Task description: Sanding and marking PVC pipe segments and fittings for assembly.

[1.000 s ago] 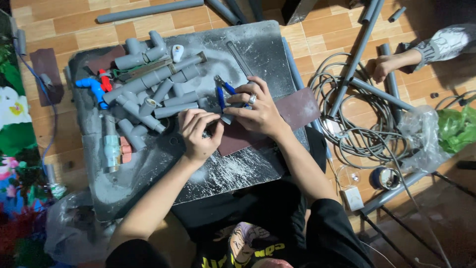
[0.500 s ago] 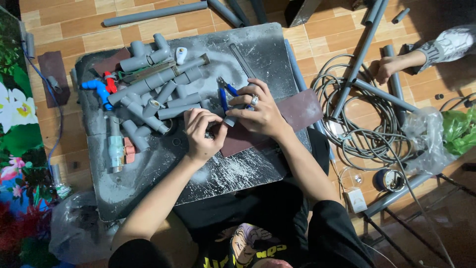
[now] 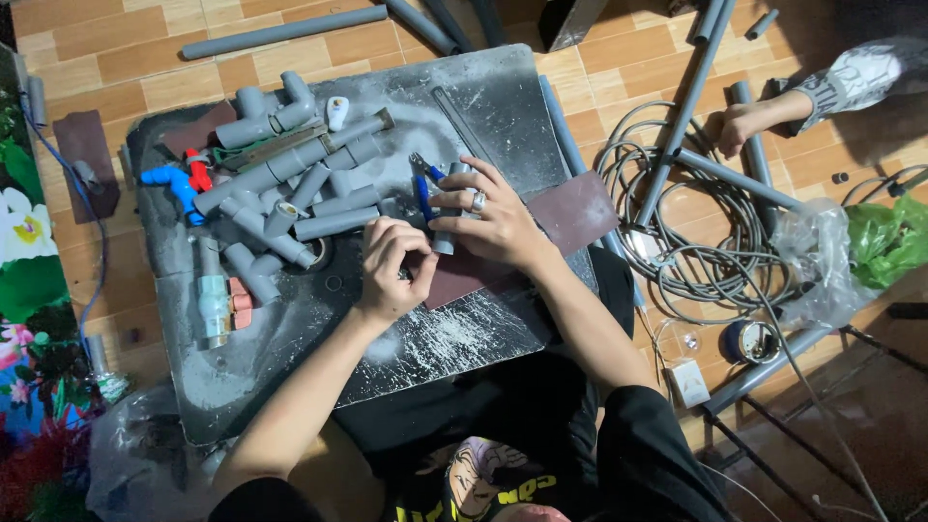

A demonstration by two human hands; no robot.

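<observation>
On the dusty grey board (image 3: pixel 290 377), the right hand (image 3: pixel 493 217) gripped a short grey plastic pipe (image 3: pixel 447 237) with curled fingers, while the left hand (image 3: pixel 391 271) pressed bent fingers onto rough brown sandpaper (image 3: pixel 570 215).

One camera only, worn on the person's head, looking almost straight down. It sits fairly near, close enough that the dusty dark board (image 3: pixel 483 106) fills the middle of the frame, with the left hand (image 3: pixel 390 273) and right hand (image 3: pixel 488 217) at centre. The person's own lap and dark shirt enter from 6 o'clock, so forward runs toward 12 o'clock. The tiled floor (image 3: pixel 116 58) shows round the edges; coiled cable (image 3: pixel 710 261) lies toward 3 o'clock, and another person's foot (image 3: pixel 749 121) at 2 o'clock. No second view shares the scene.
</observation>
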